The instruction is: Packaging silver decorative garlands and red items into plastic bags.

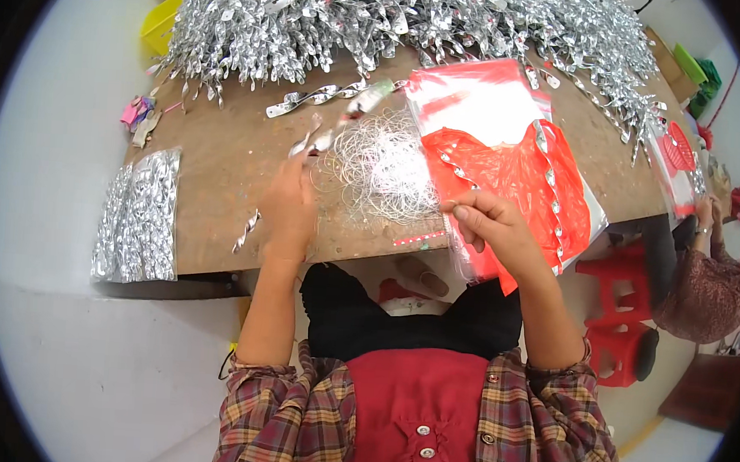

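My left hand (291,209), smeared by motion, is closed around a twisted silver foil strip (320,142). The strip sticks out above the fingers, blurred, and a short end shows below the hand. A tangle of thin white loops (382,164) lies between my hands on the table. Beside it, my right hand (493,226) pinches thumb against fingers; whatever is in the pinch is too small to make out. That hand is over the near edge of a crumpled red plastic bag (517,176), on which other twisted strips lie.
A large heap of twisted silver strips (400,21) covers the far side of the brown table (223,137). Flat plastic bags (472,93) lie under the red bag. Bundled silver strips (142,217) sit at the left edge. At right are red stools (621,289) and another person (705,285).
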`<control>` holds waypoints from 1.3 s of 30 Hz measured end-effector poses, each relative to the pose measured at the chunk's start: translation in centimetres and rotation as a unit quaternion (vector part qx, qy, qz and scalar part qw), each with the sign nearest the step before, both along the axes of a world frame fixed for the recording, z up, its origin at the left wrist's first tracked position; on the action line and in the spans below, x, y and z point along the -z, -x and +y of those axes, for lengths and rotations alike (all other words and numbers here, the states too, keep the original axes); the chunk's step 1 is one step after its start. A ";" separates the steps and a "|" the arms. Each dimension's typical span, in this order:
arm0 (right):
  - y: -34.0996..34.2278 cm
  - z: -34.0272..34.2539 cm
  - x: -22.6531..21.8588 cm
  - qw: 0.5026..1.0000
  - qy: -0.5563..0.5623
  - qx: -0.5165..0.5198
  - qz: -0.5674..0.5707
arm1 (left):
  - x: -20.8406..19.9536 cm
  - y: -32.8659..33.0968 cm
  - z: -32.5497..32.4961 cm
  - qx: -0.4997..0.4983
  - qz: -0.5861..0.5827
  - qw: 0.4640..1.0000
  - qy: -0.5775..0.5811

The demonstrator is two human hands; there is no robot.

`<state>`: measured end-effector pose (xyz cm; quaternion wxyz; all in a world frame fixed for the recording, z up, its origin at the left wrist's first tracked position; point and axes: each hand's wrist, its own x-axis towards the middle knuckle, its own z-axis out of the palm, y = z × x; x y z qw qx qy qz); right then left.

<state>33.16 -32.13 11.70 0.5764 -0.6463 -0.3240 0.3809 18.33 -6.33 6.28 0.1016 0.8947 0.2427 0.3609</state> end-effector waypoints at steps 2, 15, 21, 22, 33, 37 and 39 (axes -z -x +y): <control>0.0 0.0 0.2 0.999 0.001 0.021 0.032 | -0.4 0.3 0.1 -0.024 -0.067 0.984 0.161; 0.8 1.0 1.2 0.918 -0.216 0.041 0.329 | -6.8 1.1 -5.2 0.157 -0.152 0.854 0.472; 1.6 1.2 1.1 0.917 -0.216 0.046 0.332 | -2.9 -0.8 -11.9 0.331 -0.030 0.646 0.687; 1.6 1.0 1.2 0.928 -0.204 0.062 0.305 | -2.8 -0.9 -12.3 0.333 -0.030 0.643 0.689; 2.0 0.0 2.0 0.952 -0.188 0.125 0.207 | -1.2 -1.4 -13.6 0.289 -0.062 0.661 0.690; 1.7 -0.3 2.4 0.957 -0.180 0.112 0.197 | -1.3 -1.4 -13.3 0.279 -0.043 0.685 0.671; 1.1 -0.7 2.4 0.963 -0.172 0.173 0.118 | -1.2 -1.3 -13.2 0.269 -0.052 0.703 0.656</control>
